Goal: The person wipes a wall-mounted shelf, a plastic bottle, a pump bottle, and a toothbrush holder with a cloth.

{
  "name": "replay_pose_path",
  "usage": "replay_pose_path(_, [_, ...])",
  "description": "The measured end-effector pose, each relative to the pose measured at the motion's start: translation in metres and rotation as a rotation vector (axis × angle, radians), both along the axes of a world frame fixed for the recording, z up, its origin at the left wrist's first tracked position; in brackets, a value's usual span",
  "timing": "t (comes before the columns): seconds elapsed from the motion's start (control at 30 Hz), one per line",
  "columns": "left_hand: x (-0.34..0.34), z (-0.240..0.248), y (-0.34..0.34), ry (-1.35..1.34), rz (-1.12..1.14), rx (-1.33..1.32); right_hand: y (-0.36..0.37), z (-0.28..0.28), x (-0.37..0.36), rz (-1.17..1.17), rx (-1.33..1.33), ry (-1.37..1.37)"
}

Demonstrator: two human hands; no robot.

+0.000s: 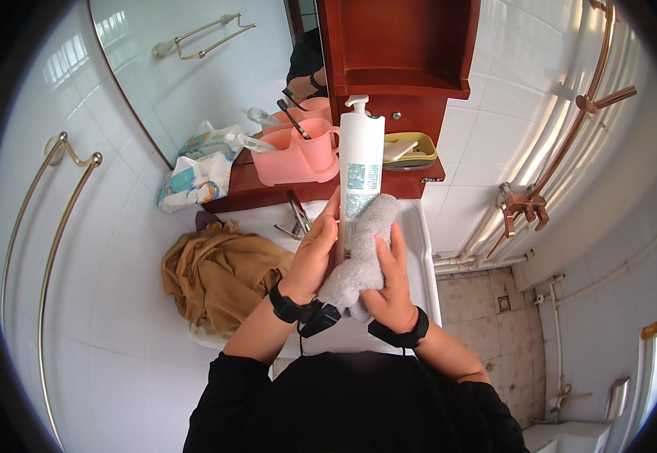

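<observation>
While both forearms come up from the lower edge of the frame, the hands meet at centre over a white washbasin [419,249]. Left hand [315,253]: fingers wrapped around the lower part of a tall white pump bottle [360,162], gripping it upright. Bottle stands just above centre frame, pump head at top, a pale label on its front. Right hand [393,275]: fingers closed over a grey fluffy cloth [359,257], pressing it against the bottle's lower side. Cloth sits between the two hands and covers the bottle's base. Black bands on both wrists.

Around them: a mustard-brown garment [219,275] heaped at left of centre, on the basin's left edge. Chrome tap [297,219] just above the left hand. Behind, on a red-brown wooden shelf [253,189], a pink cup holder [302,155] with toothbrushes, right beside the bottle's left side. Yellow-green soap dish [411,151] to the bottle's right. Crumpled blue-and-white packet [192,177] at the shelf's left end. Mirror [192,75] in upper left of frame. Brass towel rail [57,196] on the white tiled wall at far left. Copper-coloured pipes and valve [525,204] at right of frame, above a tiled floor [487,332].
</observation>
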State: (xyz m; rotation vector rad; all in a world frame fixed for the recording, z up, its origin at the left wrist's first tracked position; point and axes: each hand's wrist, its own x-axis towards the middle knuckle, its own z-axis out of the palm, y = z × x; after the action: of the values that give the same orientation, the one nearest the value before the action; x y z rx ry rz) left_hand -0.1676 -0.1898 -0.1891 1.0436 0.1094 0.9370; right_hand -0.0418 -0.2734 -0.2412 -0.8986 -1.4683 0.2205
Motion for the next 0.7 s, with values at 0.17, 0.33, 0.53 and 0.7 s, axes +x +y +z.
replay_pose_path(0.17, [-0.007,-0.014,0.001,0.115,-0.054,-0.137,0.003,-0.006,0.010,0.124,-0.063,0.234])
replay_pose_path(0.33, [-0.014,-0.019,-0.004,0.146,-0.140,-0.201,-0.001,0.001,0.008,0.160,-0.100,0.306])
replay_pose_path(0.53, [-0.015,-0.005,-0.022,0.133,-0.056,-0.180,0.012,0.011,0.021,0.186,0.007,0.084])
replay_pose_path(0.7, [-0.018,-0.023,-0.019,0.226,0.044,-0.066,0.026,0.043,0.026,0.121,0.040,0.010])
